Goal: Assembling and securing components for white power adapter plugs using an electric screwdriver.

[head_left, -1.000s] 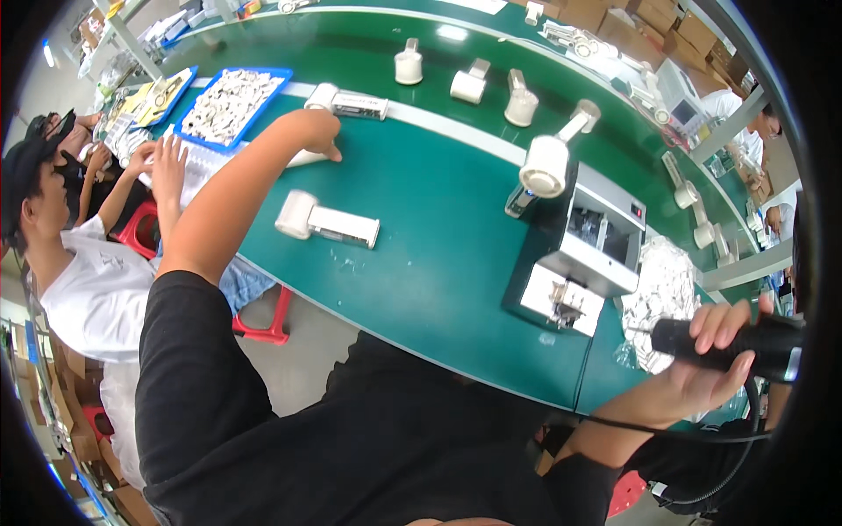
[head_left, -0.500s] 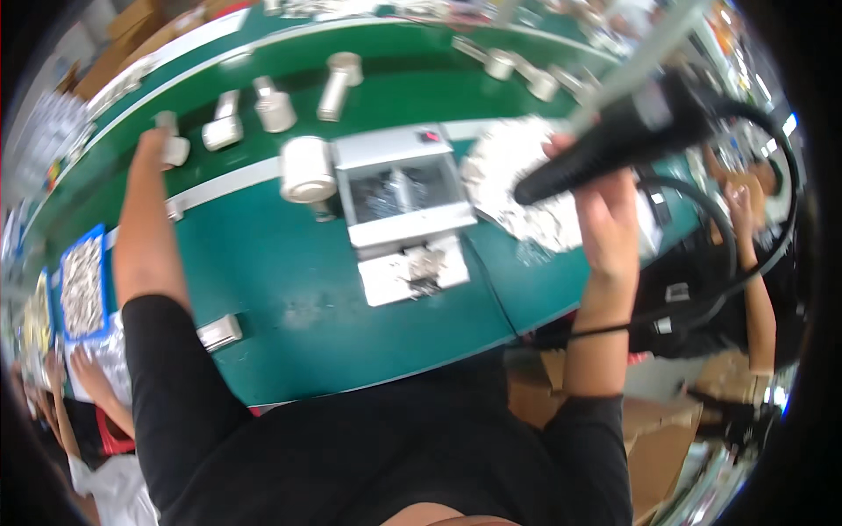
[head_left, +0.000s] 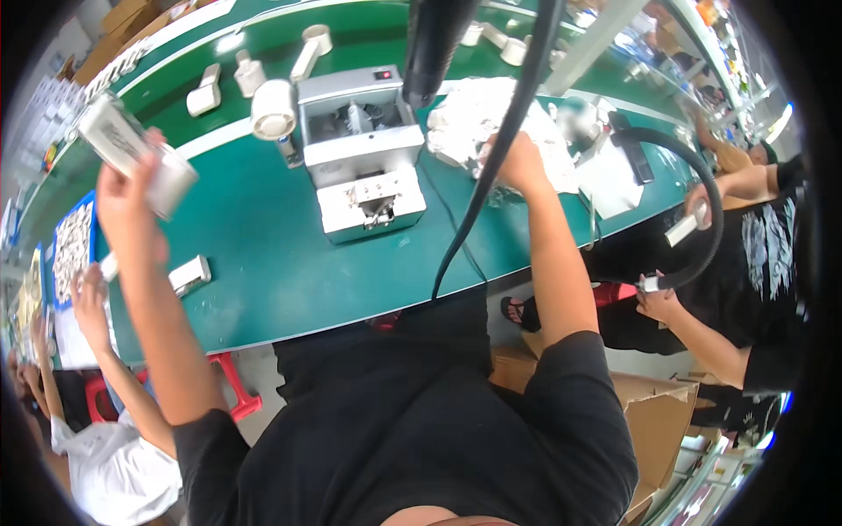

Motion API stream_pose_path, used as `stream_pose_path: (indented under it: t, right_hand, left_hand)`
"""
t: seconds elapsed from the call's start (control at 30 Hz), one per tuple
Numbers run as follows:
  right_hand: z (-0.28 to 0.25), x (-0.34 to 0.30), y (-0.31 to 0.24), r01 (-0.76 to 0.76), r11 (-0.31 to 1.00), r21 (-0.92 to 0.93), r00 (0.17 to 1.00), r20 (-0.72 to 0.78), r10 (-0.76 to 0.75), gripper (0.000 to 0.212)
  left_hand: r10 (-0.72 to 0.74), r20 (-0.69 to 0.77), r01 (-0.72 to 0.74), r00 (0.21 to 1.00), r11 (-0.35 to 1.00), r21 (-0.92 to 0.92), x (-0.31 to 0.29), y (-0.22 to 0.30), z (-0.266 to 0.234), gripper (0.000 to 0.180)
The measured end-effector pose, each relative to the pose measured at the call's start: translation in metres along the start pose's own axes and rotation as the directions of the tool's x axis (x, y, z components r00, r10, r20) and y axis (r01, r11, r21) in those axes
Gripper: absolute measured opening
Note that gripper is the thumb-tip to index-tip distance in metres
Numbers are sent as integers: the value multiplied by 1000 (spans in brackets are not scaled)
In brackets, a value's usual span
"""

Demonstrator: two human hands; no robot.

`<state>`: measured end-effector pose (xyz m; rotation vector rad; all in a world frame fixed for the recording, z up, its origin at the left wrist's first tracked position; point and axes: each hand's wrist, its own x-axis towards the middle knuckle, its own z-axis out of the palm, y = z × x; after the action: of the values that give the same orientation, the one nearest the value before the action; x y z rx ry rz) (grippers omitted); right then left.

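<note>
My left hand (head_left: 132, 188) is raised over the left side of the bench, its fingers closed around a white plastic device (head_left: 112, 131) with a boxy end and a wider rounded part. My right hand (head_left: 519, 162) reaches to a pile of small white parts (head_left: 460, 118); a black cable and the pile hide its fingertips. Above and left of that hand hangs a black handheld tool (head_left: 431, 48), out of my grasp. Between my hands stands a grey machine (head_left: 364, 149) with an open-topped tray and a metal fixture (head_left: 375, 206) at its front.
A white cylindrical device (head_left: 274, 110) stands left of the machine. Similar white pieces (head_left: 249, 74) lie on the green belt behind. One white block (head_left: 189, 274) sits near the front edge. Co-workers' hands (head_left: 89, 302) are at both sides; a blue tray (head_left: 74, 241) holds small parts.
My right hand has let go of the black tool, which now hangs by the machine, and moved to the parts pile. My left hand has lifted the white device off the belt toward me.
</note>
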<state>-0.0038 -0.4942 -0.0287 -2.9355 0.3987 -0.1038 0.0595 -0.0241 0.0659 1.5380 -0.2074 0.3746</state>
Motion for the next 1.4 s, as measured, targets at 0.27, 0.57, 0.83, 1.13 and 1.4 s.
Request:
stream_pose_path:
  t: [0.27,0.57,0.83,1.13,1.4]
  right_hand:
    - [-35,-52,-15,325,666,671,818,-553,159,14]
    - [-31,-108,-186,653,-41,756,615,-561,-554,20]
    - [-29,-118,-196,848,210,487,482,-541,-689,24]
    - [-43,-141,-209,899,295,323,428,-509,-747,32]
    - [-60,-102,-192,892,325,314,410,-865,-291,46]
  left_hand:
    - [-100,219,119,970,990,-74,-150,-41,40,47]
    - [21,464,24,886,995,-92,-156,-29,65,42]
    - [60,478,-81,876,996,25,-150,-31,63,52]
    - [226,540,-208,811,974,-94,-150,-40,61,68]
    - [211,523,-217,826,975,-52,-149,-54,61,52]
